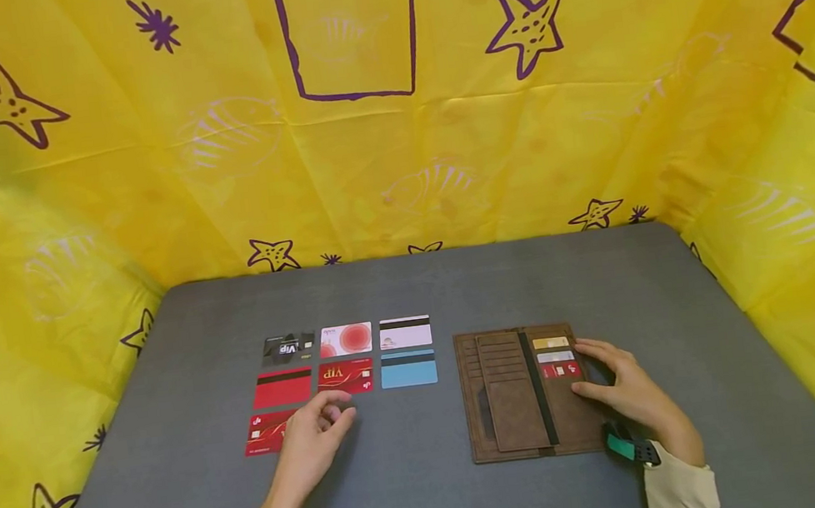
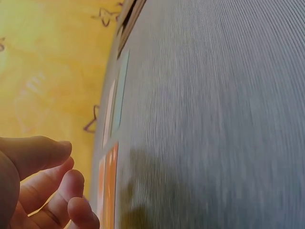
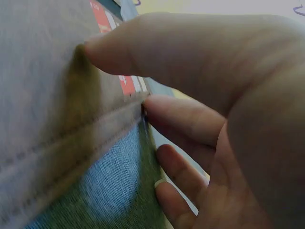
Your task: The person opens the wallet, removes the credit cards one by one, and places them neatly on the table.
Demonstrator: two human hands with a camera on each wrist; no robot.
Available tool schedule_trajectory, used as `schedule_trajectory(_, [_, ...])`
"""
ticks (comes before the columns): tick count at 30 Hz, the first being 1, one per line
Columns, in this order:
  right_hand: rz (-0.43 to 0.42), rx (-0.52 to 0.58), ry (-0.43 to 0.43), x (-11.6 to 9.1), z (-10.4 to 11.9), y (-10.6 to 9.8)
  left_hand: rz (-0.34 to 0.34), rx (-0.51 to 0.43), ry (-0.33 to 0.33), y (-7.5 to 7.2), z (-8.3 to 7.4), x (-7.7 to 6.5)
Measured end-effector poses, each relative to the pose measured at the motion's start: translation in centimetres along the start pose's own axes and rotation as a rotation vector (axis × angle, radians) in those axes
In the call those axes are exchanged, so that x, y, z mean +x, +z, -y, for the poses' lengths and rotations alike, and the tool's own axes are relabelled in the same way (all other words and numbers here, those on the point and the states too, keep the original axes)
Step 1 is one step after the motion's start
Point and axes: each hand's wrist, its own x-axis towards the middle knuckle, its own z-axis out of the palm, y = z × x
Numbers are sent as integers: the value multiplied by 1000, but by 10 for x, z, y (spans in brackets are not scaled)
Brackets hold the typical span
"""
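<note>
An open brown wallet [image 1: 519, 409] lies on the table, with gold, white and red cards [image 1: 560, 370] in its right-hand slots and a dark band down the middle. My right hand [image 1: 630, 388] is at the wallet's right edge. In the right wrist view the index fingertip [image 3: 155, 102] meets that edge, and the thumb hovers over the leather, its shadow below. Loosely bent, my left hand [image 1: 313, 441] hovers over the lower-left red card [image 1: 265, 432], covering part of it. Nothing shows between the left fingers [image 2: 71, 183] and thumb.
Left of the wallet lie a black VIP card [image 1: 288, 349], a white card with red circles [image 1: 346, 340], a white striped card [image 1: 405, 332], a red striped card [image 1: 283, 388], a red VIP card [image 1: 345, 376] and a blue card [image 1: 409, 369]. Yellow cloth [image 1: 367, 166] surrounds the grey table [image 1: 381, 290].
</note>
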Motion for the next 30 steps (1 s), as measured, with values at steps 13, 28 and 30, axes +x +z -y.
schedule_trajectory(13, [-22,72,9,-1,-12,-3,56,-59,162,43,-34,12])
schedule_trajectory(28, [-51,101,33,-1,-18,-1,286,50,416,100,-78,28])
schedule_trajectory(30, [-47,98,41,-1,-19,0,292,48,418,106,-82,29])
